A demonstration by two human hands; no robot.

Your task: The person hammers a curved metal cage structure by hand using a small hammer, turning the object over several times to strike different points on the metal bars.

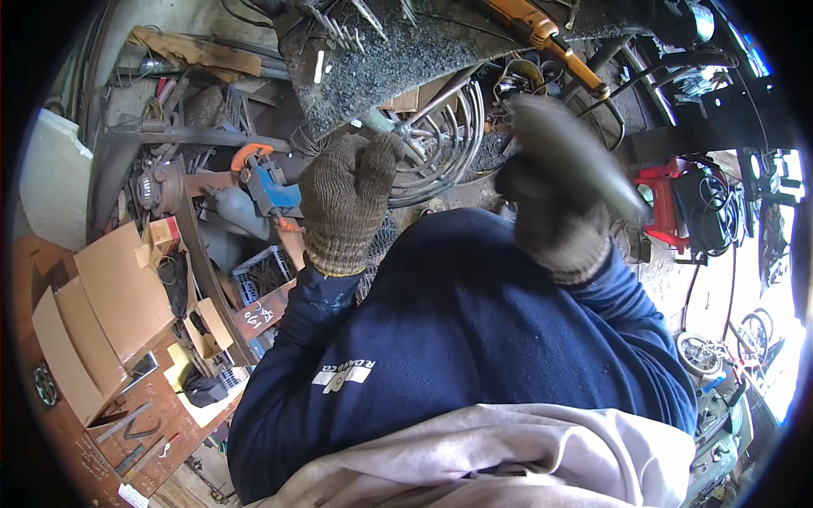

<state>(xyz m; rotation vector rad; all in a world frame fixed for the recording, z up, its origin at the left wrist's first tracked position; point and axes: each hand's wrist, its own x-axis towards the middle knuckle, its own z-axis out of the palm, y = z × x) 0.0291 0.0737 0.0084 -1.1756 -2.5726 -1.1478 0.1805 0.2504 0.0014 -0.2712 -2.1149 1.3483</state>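
My left hand (349,199), in a grey-brown knitted work glove, is closed in a fist close to the near edge of the metal worktable (406,72). Whatever it grips, if anything, is hidden by the fingers. To the right, my right hand (559,212) wears a similar glove and is smeared by motion. A long grey object (580,152) with a rounded end is gripped in it, too blurred to name its kind. Just beyond my hands, below the table, stands a round frame of curved metal rods (453,140).
An orange power tool (542,34) lies on the table among dark grit and metal pieces. At left are a blue tool (269,188), a blue crate (258,275) and an opened cardboard box (110,313). A red stand (660,203) is at right, near a bicycle wheel (699,353).
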